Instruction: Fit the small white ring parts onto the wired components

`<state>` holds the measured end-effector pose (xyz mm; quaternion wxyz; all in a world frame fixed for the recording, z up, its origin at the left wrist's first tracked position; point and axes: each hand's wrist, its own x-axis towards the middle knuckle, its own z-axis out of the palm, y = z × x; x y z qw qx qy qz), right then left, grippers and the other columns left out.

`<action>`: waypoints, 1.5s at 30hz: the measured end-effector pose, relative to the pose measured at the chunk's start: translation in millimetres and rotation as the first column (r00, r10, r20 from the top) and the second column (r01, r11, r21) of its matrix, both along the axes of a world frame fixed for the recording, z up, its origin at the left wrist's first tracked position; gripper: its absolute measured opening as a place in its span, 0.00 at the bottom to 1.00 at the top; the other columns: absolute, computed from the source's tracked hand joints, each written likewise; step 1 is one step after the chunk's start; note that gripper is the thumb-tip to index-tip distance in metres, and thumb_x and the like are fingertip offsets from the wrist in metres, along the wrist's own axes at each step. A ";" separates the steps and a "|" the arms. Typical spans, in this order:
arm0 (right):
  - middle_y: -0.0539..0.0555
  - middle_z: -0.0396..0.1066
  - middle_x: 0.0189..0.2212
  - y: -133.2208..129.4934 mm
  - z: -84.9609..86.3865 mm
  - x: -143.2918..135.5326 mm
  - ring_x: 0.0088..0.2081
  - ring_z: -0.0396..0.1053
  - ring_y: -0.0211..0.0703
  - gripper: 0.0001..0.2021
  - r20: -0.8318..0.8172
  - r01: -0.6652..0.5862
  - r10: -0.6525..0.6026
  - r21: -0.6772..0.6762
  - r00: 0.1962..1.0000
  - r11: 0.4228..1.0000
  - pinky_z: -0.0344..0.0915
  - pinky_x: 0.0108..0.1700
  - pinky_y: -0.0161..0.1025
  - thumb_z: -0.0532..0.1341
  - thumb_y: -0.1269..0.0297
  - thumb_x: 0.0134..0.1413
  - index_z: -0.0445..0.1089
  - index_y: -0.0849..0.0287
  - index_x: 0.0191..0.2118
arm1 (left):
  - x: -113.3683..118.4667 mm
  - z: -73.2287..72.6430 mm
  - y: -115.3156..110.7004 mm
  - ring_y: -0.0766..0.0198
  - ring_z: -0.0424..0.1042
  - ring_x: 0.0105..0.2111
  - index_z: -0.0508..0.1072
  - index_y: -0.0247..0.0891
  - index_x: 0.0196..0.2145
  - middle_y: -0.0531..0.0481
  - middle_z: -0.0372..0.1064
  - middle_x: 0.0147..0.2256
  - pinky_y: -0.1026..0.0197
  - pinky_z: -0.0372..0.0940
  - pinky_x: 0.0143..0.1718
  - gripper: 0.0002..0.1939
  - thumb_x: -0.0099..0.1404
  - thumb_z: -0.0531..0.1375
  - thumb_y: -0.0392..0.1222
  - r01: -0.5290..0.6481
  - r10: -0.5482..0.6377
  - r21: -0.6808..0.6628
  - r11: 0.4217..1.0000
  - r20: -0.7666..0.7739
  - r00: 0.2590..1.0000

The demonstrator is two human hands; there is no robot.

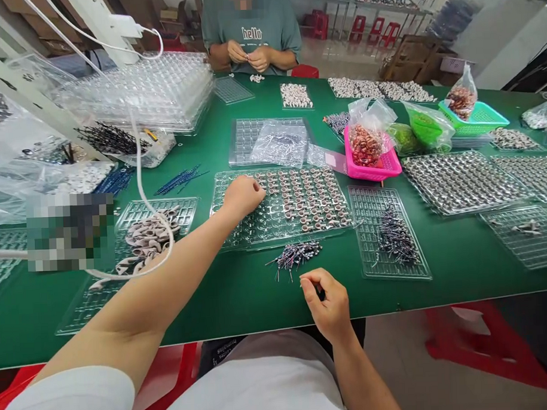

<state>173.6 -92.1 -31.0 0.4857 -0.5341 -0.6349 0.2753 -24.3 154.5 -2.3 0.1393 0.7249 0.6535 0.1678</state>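
My left hand is over the upper left part of a clear compartment tray; its fingers are curled closed, and what they hold, if anything, is hidden. Rows of small round parts fill the tray's right side and top. Near the table's front edge, my right hand has thumb and forefinger pinched together, on something too small to name. Between this hand and the tray lies a pile of thin wired pieces. More such pieces rest on a clear tray to the right.
Pale curved parts lie on a tray under my left forearm, near a white cable. A pink basket stands behind the right tray. Stacked clear trays rise at the back left. A person sits opposite, hands together.
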 end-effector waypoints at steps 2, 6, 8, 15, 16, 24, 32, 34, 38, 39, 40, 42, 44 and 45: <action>0.49 0.70 0.27 -1.2 0.0 0.6 0.28 0.66 0.36 0.06 -0.028 0.041 -0.041 -0.007 0.999 0.999 0.63 0.31 0.34 0.57 0.68 0.62 0.70 0.57 0.35 | 2.8 6.8 -8.4 0.52 0.69 0.37 0.72 0.36 0.27 0.38 0.71 0.35 0.55 0.62 0.35 0.07 0.60 0.58 0.41 -0.018 0.017 0.035 0.999 0.047 0.999; 0.49 0.70 0.28 -3.9 2.1 4.9 0.28 0.66 0.36 0.04 -0.009 0.105 -0.105 0.000 0.994 0.995 0.63 0.31 0.34 0.58 0.68 0.61 0.70 0.56 0.37 | 8.4 24.8 -45.1 0.59 0.69 0.29 0.70 0.38 0.28 0.46 0.71 0.28 0.58 0.60 0.31 0.07 0.62 0.56 0.42 -0.003 -0.002 0.033 0.999 0.142 0.990; 0.49 0.71 0.29 -3.6 4.5 7.1 0.30 0.67 0.37 0.04 0.050 0.085 -0.086 0.012 0.995 0.996 0.64 0.33 0.35 0.59 0.69 0.61 0.71 0.56 0.38 | 11.0 31.4 -74.6 0.62 0.68 0.27 0.70 0.38 0.27 0.49 0.72 0.27 0.60 0.60 0.29 0.08 0.62 0.58 0.43 0.048 -0.047 0.003 0.999 0.203 0.978; 0.52 0.70 0.30 6.5 8.2 -5.6 0.32 0.67 0.41 0.04 0.395 0.019 0.027 -0.111 0.918 0.994 0.63 0.34 0.37 0.60 0.64 0.60 0.69 0.57 0.35 | 18.2 24.7 -159.4 0.62 0.72 0.35 0.70 0.38 0.45 0.49 0.73 0.36 0.60 0.68 0.37 0.14 0.61 0.61 0.43 0.305 -0.053 -0.205 0.930 0.747 0.663; 0.52 0.70 0.30 8.0 6.9 -9.1 0.33 0.67 0.41 0.05 0.441 0.034 0.015 -0.101 0.898 0.994 0.62 0.34 0.38 0.61 0.63 0.60 0.69 0.58 0.35 | 18.4 22.1 -162.4 0.62 0.72 0.35 0.70 0.38 0.47 0.49 0.73 0.37 0.59 0.68 0.37 0.16 0.62 0.60 0.43 0.332 -0.017 -0.243 0.912 0.784 0.620; 0.51 0.68 0.27 10.9 -0.6 -17.1 0.30 0.64 0.40 0.06 0.550 0.080 -0.053 -0.026 0.833 0.996 0.59 0.33 0.38 0.57 0.72 0.57 0.67 0.58 0.30 | 12.2 14.9 -147.1 0.67 0.67 0.26 0.74 0.34 0.34 0.50 0.69 0.27 0.62 0.65 0.30 0.07 0.57 0.60 0.38 0.524 0.400 -0.530 0.666 0.847 0.349; 0.47 0.64 0.25 3.2 12.8 -12.4 0.26 0.60 0.35 0.06 0.128 0.196 -0.181 -0.123 0.975 0.973 0.59 0.28 0.34 0.58 0.70 0.57 0.67 0.57 0.29 | 14.1 19.6 -155.7 0.70 0.57 0.22 0.71 0.35 0.32 0.54 0.61 0.23 0.65 0.52 0.22 0.06 0.57 0.60 0.40 0.587 0.475 -0.555 0.589 0.826 0.304; 0.47 0.64 0.25 3.1 13.4 -14.3 0.27 0.61 0.35 0.06 0.100 0.238 -0.231 -0.070 0.968 0.969 0.59 0.28 0.34 0.58 0.70 0.58 0.67 0.56 0.30 | 17.2 19.0 -160.5 0.70 0.54 0.22 0.72 0.36 0.34 0.57 0.57 0.22 0.66 0.50 0.22 0.11 0.58 0.62 0.46 0.568 0.381 -0.550 0.613 0.835 0.398; 0.48 0.66 0.26 3.9 11.2 -20.5 0.27 0.62 0.36 0.04 0.164 0.285 -0.297 0.094 0.941 0.954 0.61 0.29 0.35 0.59 0.70 0.58 0.66 0.55 0.32 | 24.2 17.1 -168.6 0.68 0.56 0.24 0.75 0.36 0.37 0.58 0.56 0.23 0.64 0.53 0.26 0.17 0.55 0.65 0.51 0.527 0.204 -0.531 0.664 0.806 0.555; 0.48 0.66 0.26 4.1 10.1 -22.1 0.27 0.63 0.36 0.04 0.190 0.282 -0.304 0.136 0.933 0.950 0.62 0.29 0.35 0.60 0.71 0.57 0.66 0.55 0.33 | 25.6 16.7 -169.9 0.68 0.56 0.24 0.75 0.36 0.37 0.58 0.55 0.23 0.64 0.54 0.26 0.17 0.55 0.65 0.51 0.519 0.202 -0.534 0.667 0.801 0.564; 0.49 0.66 0.27 4.2 8.9 -23.6 0.27 0.63 0.37 0.04 0.214 0.275 -0.309 0.174 0.927 0.946 0.62 0.29 0.36 0.60 0.71 0.57 0.66 0.55 0.33 | 26.7 16.5 -170.7 0.68 0.56 0.24 0.76 0.36 0.36 0.59 0.55 0.22 0.64 0.54 0.26 0.17 0.54 0.65 0.51 0.514 0.207 -0.536 0.670 0.799 0.564; 0.49 0.66 0.27 4.4 6.3 -25.9 0.27 0.64 0.37 0.05 0.252 0.259 -0.314 0.227 0.915 0.939 0.63 0.30 0.36 0.60 0.72 0.56 0.66 0.54 0.34 | 28.1 16.0 -171.4 0.67 0.56 0.24 0.76 0.36 0.34 0.58 0.56 0.21 0.63 0.54 0.27 0.16 0.53 0.65 0.51 0.503 0.220 -0.537 0.678 0.800 0.558; 0.49 0.66 0.27 4.1 4.4 -26.9 0.28 0.65 0.37 0.05 0.272 0.247 -0.313 0.251 0.910 0.936 0.64 0.30 0.37 0.59 0.73 0.56 0.66 0.54 0.35 | 28.2 15.8 -170.8 0.67 0.58 0.25 0.76 0.36 0.32 0.57 0.59 0.22 0.63 0.55 0.27 0.15 0.53 0.65 0.51 0.499 0.227 -0.535 0.682 0.804 0.550; 0.49 0.67 0.27 3.7 3.9 -26.6 0.28 0.65 0.37 0.06 0.278 0.232 -0.301 0.255 0.912 0.939 0.64 0.31 0.37 0.59 0.73 0.56 0.66 0.54 0.36 | 27.9 15.9 -170.3 0.67 0.58 0.25 0.76 0.36 0.32 0.56 0.60 0.22 0.63 0.55 0.27 0.15 0.53 0.65 0.51 0.502 0.225 -0.532 0.682 0.805 0.548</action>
